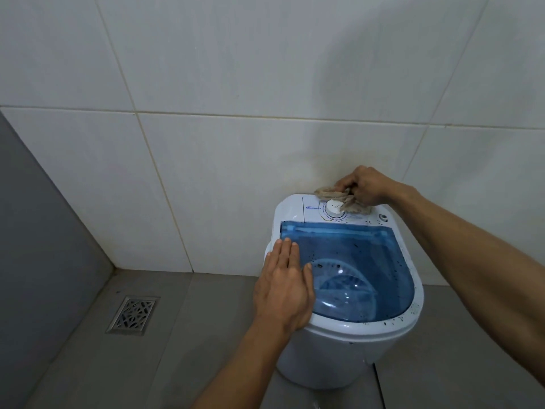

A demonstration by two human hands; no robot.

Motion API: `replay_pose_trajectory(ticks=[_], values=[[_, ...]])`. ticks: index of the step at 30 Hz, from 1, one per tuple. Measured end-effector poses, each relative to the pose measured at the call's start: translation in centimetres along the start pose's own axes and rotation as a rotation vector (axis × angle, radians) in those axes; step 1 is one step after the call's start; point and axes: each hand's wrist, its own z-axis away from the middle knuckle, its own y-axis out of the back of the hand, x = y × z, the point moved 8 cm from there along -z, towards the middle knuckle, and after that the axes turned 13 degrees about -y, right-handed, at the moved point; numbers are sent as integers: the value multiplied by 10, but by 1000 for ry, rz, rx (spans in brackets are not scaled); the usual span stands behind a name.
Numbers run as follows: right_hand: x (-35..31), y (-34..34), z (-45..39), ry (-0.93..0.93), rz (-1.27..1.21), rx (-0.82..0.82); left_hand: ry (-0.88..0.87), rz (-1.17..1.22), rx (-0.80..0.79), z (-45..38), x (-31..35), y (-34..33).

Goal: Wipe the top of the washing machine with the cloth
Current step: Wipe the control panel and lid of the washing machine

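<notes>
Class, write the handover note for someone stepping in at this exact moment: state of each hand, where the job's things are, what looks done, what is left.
Right hand: closed on the beige cloth, pressing it on the back control panel, draped beside the dial.
Left hand: open, flat on the left edge of the blue lid, steadying the washing machine.
Done: cannot tell how much has been wiped.
Left: dark specks show on the lid and the white rim at front right; wipe those.

Beige cloth (342, 197) bunched over washer's dial (334, 208)
</notes>
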Motion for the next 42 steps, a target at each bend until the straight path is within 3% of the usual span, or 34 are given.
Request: replay_pose_trajectory(ticks=[6,11,19,32,42], values=[[49,9,24,-68,-21,30,-3,2,-11,0,-1,-2],[29,2,25,-29,-37,61,-9,-17,-12,0,2,-2],[-28,-22,2,1,-167,-35,0,-1,-19,-1,2,-3],[24,-4,10,-155,-192,21,-9,-4,-27,-1,1,-3],[-49,-24,3,-58,-179,-51,3,2,-31,0,0,-4]])
